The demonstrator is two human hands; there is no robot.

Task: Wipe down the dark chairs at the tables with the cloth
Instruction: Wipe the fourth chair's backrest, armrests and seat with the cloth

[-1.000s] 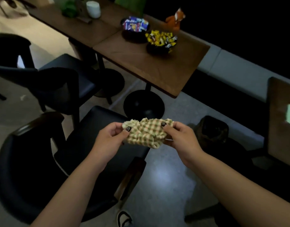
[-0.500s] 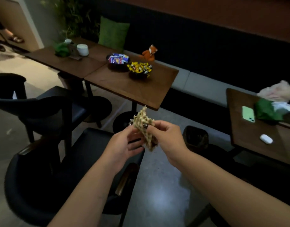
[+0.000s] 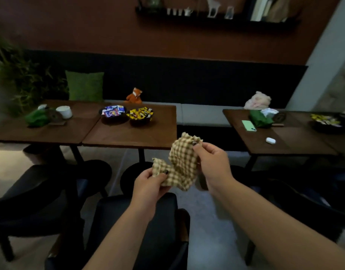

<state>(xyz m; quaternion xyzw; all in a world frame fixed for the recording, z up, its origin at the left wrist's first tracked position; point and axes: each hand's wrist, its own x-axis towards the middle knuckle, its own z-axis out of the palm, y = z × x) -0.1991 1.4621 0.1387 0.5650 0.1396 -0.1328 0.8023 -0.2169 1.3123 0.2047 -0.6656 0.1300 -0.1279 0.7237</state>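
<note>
Checked cloth (image 3: 182,164) held up in both my hands, above the dark chair (image 3: 140,228).

My left hand (image 3: 148,184) has its grip pinching the cloth's lower corner; my right hand (image 3: 212,162) has its grip pinching the top edge, higher up. The cloth hangs crumpled between them, just in front of the bench (image 3: 128,135) carrying two candy bowls (image 3: 140,115).

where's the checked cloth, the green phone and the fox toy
checked cloth (image 3: 182,162): head view, on the middle of the hanging fabric between the hands
green phone (image 3: 249,125): head view, on the middle of its back, on the right table
fox toy (image 3: 135,96): head view, on its orange body, on the bench
</note>
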